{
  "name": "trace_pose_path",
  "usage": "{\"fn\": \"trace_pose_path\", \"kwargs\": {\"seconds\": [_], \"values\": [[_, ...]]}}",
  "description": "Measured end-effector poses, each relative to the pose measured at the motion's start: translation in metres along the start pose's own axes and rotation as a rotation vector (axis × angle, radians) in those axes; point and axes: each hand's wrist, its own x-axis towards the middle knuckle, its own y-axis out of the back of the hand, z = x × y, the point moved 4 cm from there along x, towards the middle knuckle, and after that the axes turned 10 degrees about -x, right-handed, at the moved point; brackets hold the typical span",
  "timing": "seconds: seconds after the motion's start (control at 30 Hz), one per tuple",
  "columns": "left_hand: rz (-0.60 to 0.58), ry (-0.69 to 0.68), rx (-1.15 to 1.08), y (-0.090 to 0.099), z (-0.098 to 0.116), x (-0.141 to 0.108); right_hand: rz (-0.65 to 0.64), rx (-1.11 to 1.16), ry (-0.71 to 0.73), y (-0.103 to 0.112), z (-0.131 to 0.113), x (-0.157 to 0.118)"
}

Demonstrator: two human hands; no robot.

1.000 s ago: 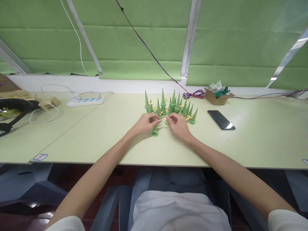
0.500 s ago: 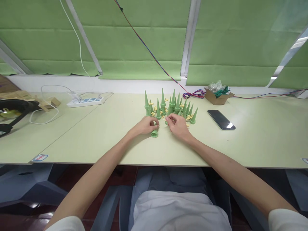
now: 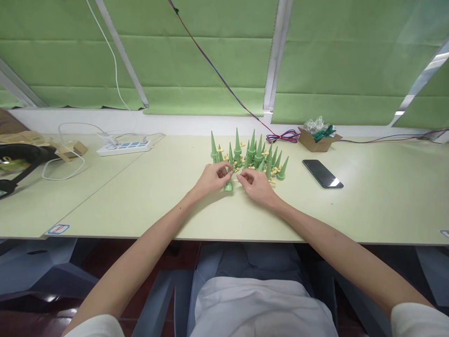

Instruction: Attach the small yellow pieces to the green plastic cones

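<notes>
My left hand (image 3: 214, 178) is closed around a green cone (image 3: 228, 186), whose wide base shows below the fingers, near the table surface. Just to its right, my right hand (image 3: 257, 185) pinches a small yellow piece (image 3: 235, 180) between thumb and forefinger, pointing toward the cone. The two hands are close together but apart. Behind them stand several green spiked cones (image 3: 237, 149), with small yellow pieces (image 3: 272, 181) lying among them.
A black phone (image 3: 322, 174) lies to the right, with a small cardboard box (image 3: 315, 142) behind it. Bundled wires (image 3: 284, 136) rest near the wall. At left are a white power strip (image 3: 124, 148) and a black headset (image 3: 26, 161).
My left hand has moved slightly up, and the cone in it has turned from its open base facing me to nearly upright. My right hand has shifted a little left and down, nearer the cone.
</notes>
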Motion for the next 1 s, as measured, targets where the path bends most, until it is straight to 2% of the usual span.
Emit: {"fn": "trace_pose_path", "kwargs": {"seconds": [0.2,0.47,1.0], "values": [[0.041,-0.061,0.039,-0.0006,0.001,-0.0011,-0.039,-0.01,0.045,-0.0033,-0.0009,-0.0003],[0.032,-0.092,0.056,-0.0052,0.0035,-0.0022,-0.041,-0.015,0.06,-0.0046,0.0009,0.0005],[0.114,-0.068,0.056,-0.007,0.0049,-0.0028,-0.026,-0.045,0.046,-0.0048,0.003,0.001]]}}
